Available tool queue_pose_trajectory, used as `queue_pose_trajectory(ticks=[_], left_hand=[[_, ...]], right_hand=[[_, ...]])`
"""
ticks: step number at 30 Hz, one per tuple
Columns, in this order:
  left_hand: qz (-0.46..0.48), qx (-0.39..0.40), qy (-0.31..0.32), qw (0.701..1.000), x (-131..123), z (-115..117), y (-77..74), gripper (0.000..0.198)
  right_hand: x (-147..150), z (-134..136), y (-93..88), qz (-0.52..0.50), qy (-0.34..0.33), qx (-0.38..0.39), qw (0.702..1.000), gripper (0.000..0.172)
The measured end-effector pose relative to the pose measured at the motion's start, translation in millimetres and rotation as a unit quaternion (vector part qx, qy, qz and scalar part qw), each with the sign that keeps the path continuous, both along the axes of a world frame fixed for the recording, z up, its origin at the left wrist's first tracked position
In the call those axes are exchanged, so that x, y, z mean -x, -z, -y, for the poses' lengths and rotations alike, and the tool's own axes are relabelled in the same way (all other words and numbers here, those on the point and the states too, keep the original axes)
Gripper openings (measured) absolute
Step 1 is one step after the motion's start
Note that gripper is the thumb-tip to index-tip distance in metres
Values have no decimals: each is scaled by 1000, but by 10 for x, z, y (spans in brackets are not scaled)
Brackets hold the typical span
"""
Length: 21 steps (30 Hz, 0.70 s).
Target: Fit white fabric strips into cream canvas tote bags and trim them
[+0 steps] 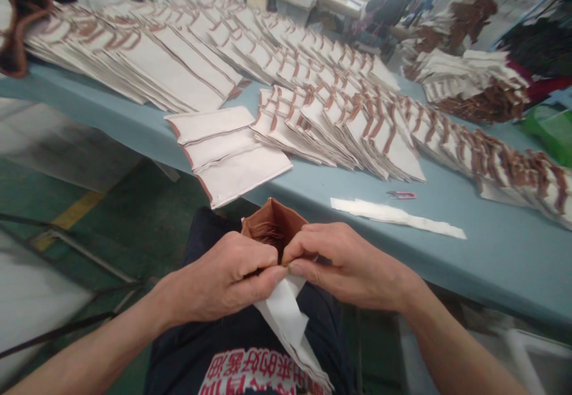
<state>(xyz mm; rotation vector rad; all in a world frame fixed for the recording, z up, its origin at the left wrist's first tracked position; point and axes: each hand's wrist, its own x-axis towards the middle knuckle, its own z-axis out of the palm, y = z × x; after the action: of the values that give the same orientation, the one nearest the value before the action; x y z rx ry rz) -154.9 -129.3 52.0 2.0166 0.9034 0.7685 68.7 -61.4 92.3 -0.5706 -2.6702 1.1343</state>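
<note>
Over the lap, my left hand (232, 276) and my right hand (342, 261) meet with thumbs and fingertips pinched together on a brown and white fabric piece. Its white part (288, 317) hangs below the fingers and trails down over the dark apron. Just behind the hands is an open brown pouch (292, 219) with a stack of brown pieces (267, 232) inside. The fingers hide the exact spot being pinched.
A blue-green table (308, 189) carries overlapping rows of white panels with brown edging (366, 121). One three-section panel (232, 156) overhangs the front edge. White strips (397, 217) and pink-handled snips (403, 195) lie at right. A metal frame (89, 255) stands at left.
</note>
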Motion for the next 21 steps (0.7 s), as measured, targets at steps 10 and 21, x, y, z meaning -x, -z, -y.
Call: queue_pose_trajectory(ticks=[10, 21], left_hand=[[77, 39, -95, 992, -91, 29, -3, 39], [85, 14, -276, 957, -107, 30, 263, 42]], right_hand=[[118, -125, 110, -117, 53, 61, 990, 8], [98, 329, 435, -34, 224, 145, 963, 27]])
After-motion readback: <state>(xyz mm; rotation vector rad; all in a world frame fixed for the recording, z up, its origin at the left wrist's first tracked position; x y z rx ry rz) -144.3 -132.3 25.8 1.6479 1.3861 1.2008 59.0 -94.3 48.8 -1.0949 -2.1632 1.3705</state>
